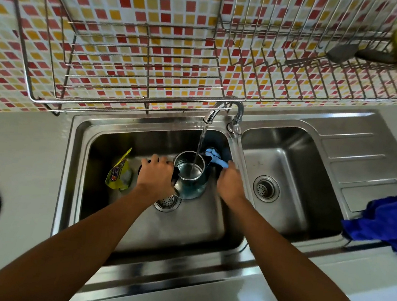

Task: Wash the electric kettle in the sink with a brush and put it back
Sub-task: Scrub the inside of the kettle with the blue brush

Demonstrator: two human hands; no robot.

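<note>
The kettle [190, 176] stands upright and open-mouthed in the left basin of the sink [73, 161], right under the tap [223, 107], so the water [199, 145] runs straight into it, filling it for scrubbing. The left hand [156, 174] curls round the dark handle to steady it beside the drain [168, 202]. The right hand [230, 185] grips the brush [214, 157] just beside the rim, its blue head poised to go in, I judge. A yellow pouch [119, 171] leans at the basin's left, within reach; a blue cloth [387, 222] lies on the drainer, likely for drying
</note>
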